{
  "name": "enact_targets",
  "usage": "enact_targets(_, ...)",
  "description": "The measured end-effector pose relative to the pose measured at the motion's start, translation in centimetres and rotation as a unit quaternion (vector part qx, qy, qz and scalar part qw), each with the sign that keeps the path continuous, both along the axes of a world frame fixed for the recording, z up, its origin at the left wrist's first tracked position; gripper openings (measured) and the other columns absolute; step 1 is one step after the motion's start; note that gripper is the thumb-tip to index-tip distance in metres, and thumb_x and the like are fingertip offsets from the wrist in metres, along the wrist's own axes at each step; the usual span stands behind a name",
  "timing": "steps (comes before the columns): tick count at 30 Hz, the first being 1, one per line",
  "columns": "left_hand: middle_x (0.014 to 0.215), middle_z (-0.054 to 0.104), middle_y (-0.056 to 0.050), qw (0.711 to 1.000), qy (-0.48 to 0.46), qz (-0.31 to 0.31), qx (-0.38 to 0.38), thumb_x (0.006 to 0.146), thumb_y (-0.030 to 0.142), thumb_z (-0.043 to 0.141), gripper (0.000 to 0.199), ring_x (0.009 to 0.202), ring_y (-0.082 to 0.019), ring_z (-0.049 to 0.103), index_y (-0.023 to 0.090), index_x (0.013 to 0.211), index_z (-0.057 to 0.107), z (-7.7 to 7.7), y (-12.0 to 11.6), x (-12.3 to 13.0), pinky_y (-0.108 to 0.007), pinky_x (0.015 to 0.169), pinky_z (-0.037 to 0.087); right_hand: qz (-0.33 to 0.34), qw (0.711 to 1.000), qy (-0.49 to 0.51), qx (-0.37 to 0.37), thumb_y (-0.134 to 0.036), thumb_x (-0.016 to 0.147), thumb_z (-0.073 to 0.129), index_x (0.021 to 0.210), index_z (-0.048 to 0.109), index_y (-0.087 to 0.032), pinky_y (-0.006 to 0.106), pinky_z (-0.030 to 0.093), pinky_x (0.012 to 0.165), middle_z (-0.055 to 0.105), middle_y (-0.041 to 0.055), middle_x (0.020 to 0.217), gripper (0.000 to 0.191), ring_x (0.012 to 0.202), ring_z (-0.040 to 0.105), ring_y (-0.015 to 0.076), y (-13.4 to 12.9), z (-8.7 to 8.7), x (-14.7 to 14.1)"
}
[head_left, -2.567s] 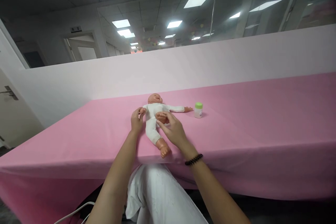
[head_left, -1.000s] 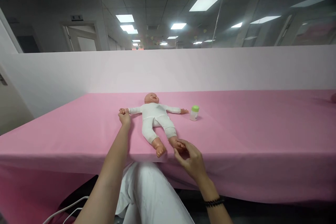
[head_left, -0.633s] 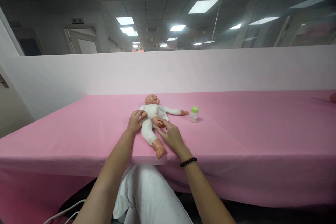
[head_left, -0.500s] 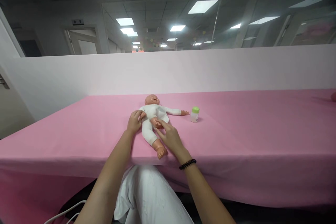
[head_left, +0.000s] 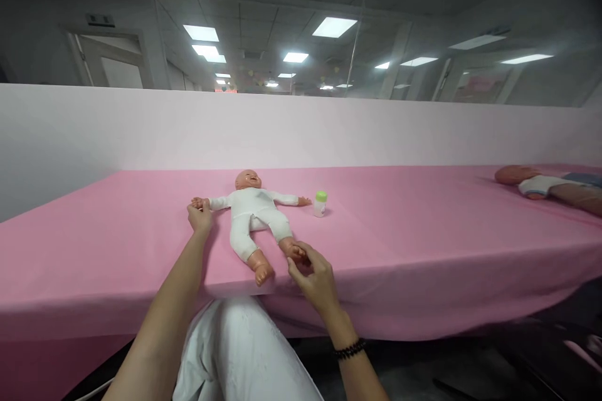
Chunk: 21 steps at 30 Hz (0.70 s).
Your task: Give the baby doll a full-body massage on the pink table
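A baby doll [head_left: 254,203] in a white suit lies on its back on the pink tablecloth [head_left: 399,219], its arms spread and its feet toward me. My left hand [head_left: 200,216] is closed on the doll's hand at the left end of its outstretched arm. My right hand [head_left: 316,270] is at the doll's foot on the right, fingers curved, fingertips touching the toes with a gap between thumb and fingers. Beside the doll's other hand stands a small clear bottle [head_left: 320,205] with a green lid.
Another doll [head_left: 540,185] lies at the far right of the table. A white low wall [head_left: 301,131] with glass above it runs behind the table. My white-clad leg [head_left: 244,344] is below the front edge.
The doll's left-side arm has swung outward with my left hand. Its bent leg has straightened toward me, and my right hand has moved down with it. The view has turned right, showing the second doll.
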<state>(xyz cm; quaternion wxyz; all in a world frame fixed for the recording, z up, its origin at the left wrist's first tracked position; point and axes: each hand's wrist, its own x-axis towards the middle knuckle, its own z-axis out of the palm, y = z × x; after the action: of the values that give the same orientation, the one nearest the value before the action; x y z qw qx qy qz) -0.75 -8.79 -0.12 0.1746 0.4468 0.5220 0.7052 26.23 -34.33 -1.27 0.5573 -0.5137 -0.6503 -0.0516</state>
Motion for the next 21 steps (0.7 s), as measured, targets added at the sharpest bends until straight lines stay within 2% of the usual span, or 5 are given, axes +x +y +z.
enact_targets(5, 0.107, 0.065, -0.009, 0.950, 0.259, -0.121, 0.129, 0.089, 0.025, 0.057, 0.022, 0.096, -0.022, 0.060, 0.022, 0.111, 0.056, 0.9, -2.5, 2.3, -0.037, 0.087, 0.050, 0.053, 0.998, -0.028, -0.023, -0.027, 0.092, 0.057, 0.123, 0.060, -0.020, 0.038, 0.055, 0.086, 0.071, 0.0092, 0.108, 0.032, 0.095, 0.066, 0.0233, 3.9, 4.1, -2.5)
enact_targets(10, 0.113, 0.066, -0.008, 0.888, 0.391, -0.179, 0.163, 0.090, 0.020, 0.053, 0.023, 0.107, -0.025, 0.058, 0.023, 0.111, 0.061, 1.0, -3.5, 2.9, -0.041, 0.097, 0.047, 0.076, 0.993, -0.018, -0.086, -0.029, 0.096, 0.051, 0.131, 0.056, -0.021, 0.038, 0.054, 0.086, 0.068, 0.0097, 0.117, 0.036, 0.096, 0.066, 0.0226, 8.5, 3.5, -5.0)
enact_targets(14, 0.110, 0.066, -0.009, 0.930, 0.307, -0.152, 0.134, 0.091, 0.026, 0.054, 0.021, 0.102, -0.024, 0.060, 0.022, 0.111, 0.059, 1.0, -3.2, 2.8, -0.039, 0.090, 0.050, 0.075, 0.994, 0.021, -0.075, -0.031, 0.095, 0.051, 0.131, 0.056, -0.022, 0.036, 0.055, 0.084, 0.068, 0.0087, 0.118, 0.037, 0.095, 0.066, 0.0214, 8.6, 2.7, -5.3)
enact_targets(18, 0.107, 0.065, -0.008, 0.988, 0.113, -0.072, 0.077, 0.092, 0.032, 0.057, 0.020, 0.093, -0.021, 0.063, 0.022, 0.109, 0.054, 1.2, -2.2, 2.2, -0.037, 0.083, 0.053, 0.024, 0.997, 0.068, -0.020, -0.033, 0.092, 0.056, 0.121, 0.060, -0.021, 0.033, 0.056, 0.074, 0.071, 0.0062, 0.102, 0.032, 0.082, 0.067, 0.0197, 4.8, 2.6, -3.7)
enact_targets(21, 0.097, 0.064, -0.008, 0.999, -0.023, 0.020, -0.017, 0.091, 0.040, 0.059, 0.022, 0.087, -0.021, 0.063, 0.021, 0.099, 0.050, 0.9, -1.1, 1.1, -0.040, 0.082, 0.054, -0.016, 0.999, 0.047, 0.007, -0.035, 0.090, 0.060, 0.115, 0.063, -0.021, 0.032, 0.057, 0.069, 0.072, 0.0059, 0.096, 0.029, 0.077, 0.067, 0.0199, 1.6, 1.2, -1.8)
